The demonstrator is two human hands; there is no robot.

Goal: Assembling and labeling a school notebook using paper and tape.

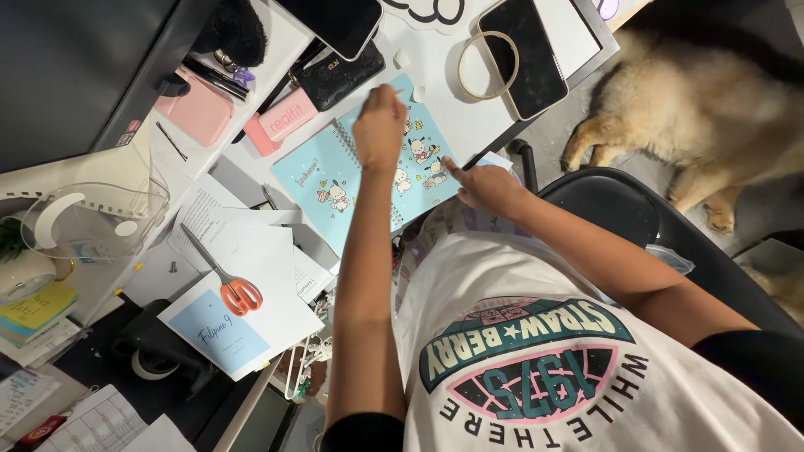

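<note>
Head view, left hand [378,125] rested fingers-down on a light blue spiral-bound notebook with cartoon dogs [368,172] at the white desk [444,92] edge, right hand [486,186] loosely open, forefinger touching its corner, orange-handled scissors [224,276] well apart on papers.

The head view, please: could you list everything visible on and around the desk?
Notebook: one, light blue with cartoon dogs, spiral-bound, desk centre.
Scissors: one, orange handles, on white papers.
Papers: several, white, one with a blue cover, beside the notebook.
Phones: two, black screens, at the top edge.
Bangle: one, gold, partly on a phone.
Pouch: one, black, above the notebook.
Pink case: one, far left of the notebook.
Tape roll: one, white, lower left.
Dog: one, tan, on the floor.
Chair: one, black, under the person.
Left hand: fingertips on the notebook's upper part.
Right hand: at the notebook's edge.
</note>
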